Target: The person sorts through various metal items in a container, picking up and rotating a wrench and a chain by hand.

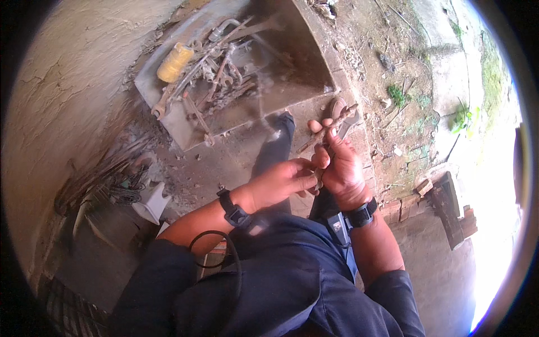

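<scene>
My right hand [343, 168] is closed around an open-ended wrench [350, 123] and a rusty, twisted metal rod [346, 113], which cross above my thumb. Close beside it, my left hand [297, 179] pinches a small pale end of something below my right hand's fingers; whether it belongs to the wrench cannot be told. In front of me a dusty metal tray [303, 76] holds several wrenches, rusty rods and a bent pipe piece [224, 28]. A spool of yellow twine [175, 63] lies at its left side, near a large open-ended wrench [162, 103].
A rough plastered wall [76, 63] rises at the left. Below the tray's left corner lie a white plastic piece [152, 202], tangled wire [126, 191] and dry sticks. Bricks and wood pieces [448, 210] sit at the right. My shoe [337, 105] is just beyond my right hand.
</scene>
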The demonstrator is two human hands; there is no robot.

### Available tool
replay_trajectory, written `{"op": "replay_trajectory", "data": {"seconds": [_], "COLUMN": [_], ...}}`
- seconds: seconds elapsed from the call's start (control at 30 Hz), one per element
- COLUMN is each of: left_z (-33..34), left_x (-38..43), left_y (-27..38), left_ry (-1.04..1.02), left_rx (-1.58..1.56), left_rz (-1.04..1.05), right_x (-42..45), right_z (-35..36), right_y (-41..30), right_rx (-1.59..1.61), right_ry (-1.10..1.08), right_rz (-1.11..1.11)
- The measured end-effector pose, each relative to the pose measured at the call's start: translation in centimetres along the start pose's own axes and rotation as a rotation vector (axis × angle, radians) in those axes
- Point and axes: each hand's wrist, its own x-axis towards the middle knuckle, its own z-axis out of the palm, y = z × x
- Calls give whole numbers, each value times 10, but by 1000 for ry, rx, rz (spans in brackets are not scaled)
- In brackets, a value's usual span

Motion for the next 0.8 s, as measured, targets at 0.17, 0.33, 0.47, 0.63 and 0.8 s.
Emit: {"op": "replay_trajectory", "data": {"seconds": [0.17,0.33,0.47,0.63,0.8], "left_z": [-5,-7,-13,-25,-36], "left_x": [-3,-12,-21,-32,-41], "left_y": [-13,-13,-20,-24,-24], "left_ry": [-36,-43,-98,-123,-14], "left_rx": [40,168,318,490,416], "left_rz": [-58,-115,-150,-134,-178], "right_x": [2,4,8,8,2], "right_z": [-4,-19,-27,-40,-60], "right_y": [1,-6,-25,-48,-55], "right_rx": [32,-36,-108,-149,-236], "right_ry": [65,29,62,100,226], "right_rz": [-26,-69,-166,-273,-294]}}
